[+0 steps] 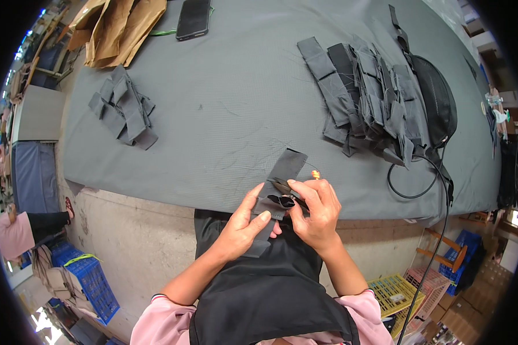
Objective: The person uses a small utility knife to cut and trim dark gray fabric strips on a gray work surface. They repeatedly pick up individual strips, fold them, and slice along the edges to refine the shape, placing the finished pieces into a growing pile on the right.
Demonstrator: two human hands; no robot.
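At the table's near edge, my left hand (240, 227) grips a grey fabric strip (288, 165) with a raised loop in its middle. The strip's far end lies over the table and its lower end hangs in front of my black apron. My right hand (316, 211) is closed around a small dark tool (281, 186), seemingly thread snips, whose tip is at the strip beside the loop. The fingers hide most of this tool. A small yellow-orange piece (315, 174) shows by the right knuckles, with a thin dark line running from it.
On the grey-covered table (213, 115) lie a large strip pile (368, 86), a smaller pile (126, 109), brown paper (118, 31) and a phone (193, 19). A black bag (434, 95) and a cable (437, 241) are at right. Crates (394, 293) stand below; another person (26, 230) is left.
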